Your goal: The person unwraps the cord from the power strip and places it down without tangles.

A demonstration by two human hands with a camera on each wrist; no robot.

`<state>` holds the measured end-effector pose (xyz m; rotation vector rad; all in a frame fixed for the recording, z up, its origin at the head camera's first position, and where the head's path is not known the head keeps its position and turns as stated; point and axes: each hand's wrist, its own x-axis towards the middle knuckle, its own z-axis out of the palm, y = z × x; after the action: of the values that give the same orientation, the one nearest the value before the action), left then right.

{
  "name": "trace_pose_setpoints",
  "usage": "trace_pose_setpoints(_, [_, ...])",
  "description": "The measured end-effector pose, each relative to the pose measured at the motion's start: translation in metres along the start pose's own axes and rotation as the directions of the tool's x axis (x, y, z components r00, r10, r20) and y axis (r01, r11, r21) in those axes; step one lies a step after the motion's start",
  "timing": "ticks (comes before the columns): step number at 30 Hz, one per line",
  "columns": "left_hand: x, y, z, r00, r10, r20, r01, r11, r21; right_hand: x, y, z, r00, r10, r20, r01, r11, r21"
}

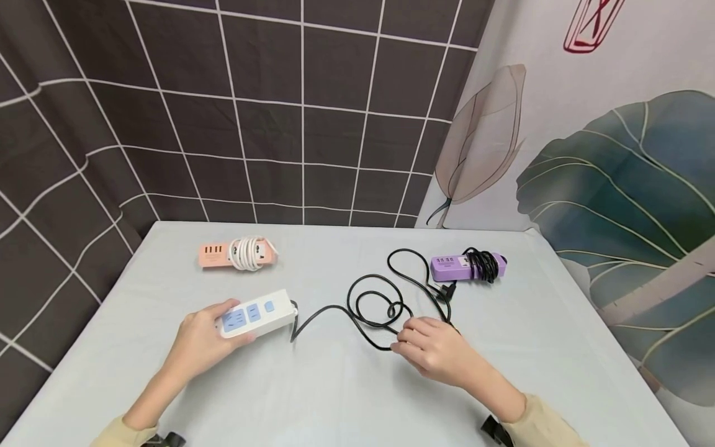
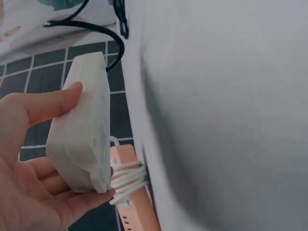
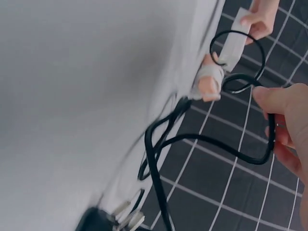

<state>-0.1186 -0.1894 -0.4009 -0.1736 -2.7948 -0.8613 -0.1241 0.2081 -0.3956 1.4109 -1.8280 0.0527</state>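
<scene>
My left hand [image 1: 200, 340] grips a white power strip [image 1: 258, 314] with blue sockets, thumb along one side and fingers round the other. In the left wrist view the white strip [image 2: 84, 125] is seen edge-on, raised over the table. A black cord [image 1: 329, 308] runs from its right end into loose loops. At the right of those loops my right hand [image 1: 432, 349] pinches the cord between thumb and fingers. The cord's black plug [image 1: 447, 292] lies beyond that hand; its metal prongs [image 3: 131, 217] show in the right wrist view.
A pink power strip [image 1: 215, 255] wrapped in white cord lies at the back left. At the back right is a purple power strip [image 1: 444, 268] with black cord wound round it, close to the plug. A dark tiled-pattern cloth [image 1: 268, 136] hangs behind the white table [image 1: 313, 397].
</scene>
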Motion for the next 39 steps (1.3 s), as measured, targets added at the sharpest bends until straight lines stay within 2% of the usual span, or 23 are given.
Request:
trace_pose_setpoints(3, [0.000,-0.010,0.001,1.000,0.011,0.013,-0.011,1.000,0.006,0.003,-0.007,0.001,0.997,-0.028,0.070,0.028,1.000,-0.001])
trace_pose_setpoints(5, [0.001,-0.016,0.002,1.000,0.023,0.019,-0.023,1.000,0.007,0.006,-0.011,0.004,0.995,-0.012,0.100,0.011,1.000,0.005])
trace_pose_setpoints(10, [0.001,-0.030,0.001,0.998,0.044,0.038,-0.044,0.999,0.011,0.013,-0.018,0.010,0.981,0.119,0.151,-0.117,0.993,-0.017])
trace_pose_setpoints(13, [0.000,-0.036,-0.001,0.997,0.046,0.067,-0.048,0.999,0.023,0.015,-0.021,0.015,0.975,0.150,0.162,-0.148,0.989,-0.025])
trace_pose_setpoints(17, [-0.001,-0.046,-0.003,0.993,0.057,0.104,-0.063,0.996,0.061,0.018,-0.024,0.020,0.985,0.106,0.140,-0.105,0.994,-0.015])
trace_pose_setpoints(24, [-0.001,-0.063,-0.008,0.993,0.033,0.115,-0.046,0.993,0.112,0.023,-0.032,0.025,0.989,0.026,0.144,-0.028,1.000,0.014])
trace_pose_setpoints(27, [-0.001,-0.066,-0.011,0.991,0.016,0.130,-0.031,0.992,0.119,0.024,-0.037,0.027,0.991,0.014,0.129,-0.017,1.000,0.024])
trace_pose_setpoints(32, [0.001,-0.070,-0.017,0.987,-0.018,0.162,-0.002,0.992,0.125,0.030,-0.046,0.035,0.998,0.014,0.054,-0.016,0.999,0.038])
trace_pose_setpoints(39, [0.007,-0.071,-0.023,0.975,-0.066,0.211,0.033,0.987,0.157,0.051,-0.057,0.045,1.000,-0.021,0.013,0.021,0.999,0.025])
